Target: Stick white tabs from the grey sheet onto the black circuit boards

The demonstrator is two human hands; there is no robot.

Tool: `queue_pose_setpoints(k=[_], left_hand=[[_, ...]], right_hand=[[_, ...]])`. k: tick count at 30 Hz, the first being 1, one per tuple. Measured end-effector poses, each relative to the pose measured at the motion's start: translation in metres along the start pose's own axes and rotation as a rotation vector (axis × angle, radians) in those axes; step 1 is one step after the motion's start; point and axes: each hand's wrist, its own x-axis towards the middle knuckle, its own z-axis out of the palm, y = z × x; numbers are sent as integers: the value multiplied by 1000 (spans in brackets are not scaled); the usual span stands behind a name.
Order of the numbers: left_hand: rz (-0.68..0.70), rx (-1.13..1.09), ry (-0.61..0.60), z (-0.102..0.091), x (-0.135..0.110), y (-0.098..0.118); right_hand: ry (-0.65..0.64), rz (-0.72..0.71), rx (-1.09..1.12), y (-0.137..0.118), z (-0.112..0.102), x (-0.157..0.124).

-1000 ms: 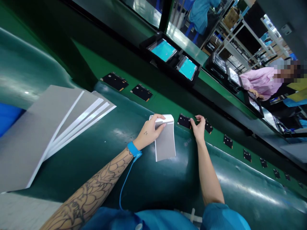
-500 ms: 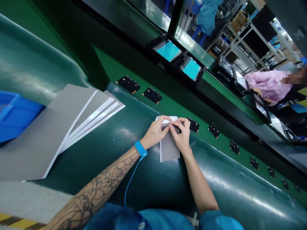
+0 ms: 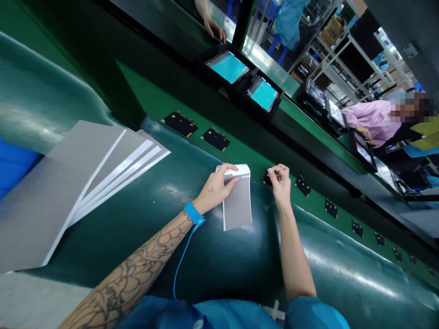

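Note:
My left hand (image 3: 216,188) grips a narrow grey sheet (image 3: 238,208) with white edges, its top end curled over to show a white underside. The lower part of the sheet hangs flat against the green mat (image 3: 192,256). To the right, my right hand (image 3: 281,185) is closed in a pinch over a small black circuit board (image 3: 268,177) on the green strip behind the mat. Whatever lies between those fingertips is too small to make out. A blue wrist strap (image 3: 194,213) with a cord sits on my left wrist.
Fanned grey sheets (image 3: 78,169) lie at left beside a blue bin (image 3: 17,167). Several black circuit boards (image 3: 214,139) line the green strip (image 3: 243,155). Behind are lit screens (image 3: 228,67) in black trays, another person's hand (image 3: 215,29), and a person in pink (image 3: 368,119).
My right hand has left the grey sheet and moved right to the circuit board. My left hand still holds the sheet. Another person's hand has appeared at the top.

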Motion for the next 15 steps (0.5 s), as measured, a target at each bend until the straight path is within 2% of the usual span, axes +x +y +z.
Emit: queue_pose_setpoints(k=[3, 6, 15], left_hand=[[-10, 6, -5, -1, 0, 1], [7, 11, 24, -2, -1, 3], [-9, 30, 38, -6, -1, 6]], right_hand=[[-40, 84, -119, 38, -32, 11], [-121, 110, -167, 61, -45, 12], [-207, 115, -148, 80, -58, 13]])
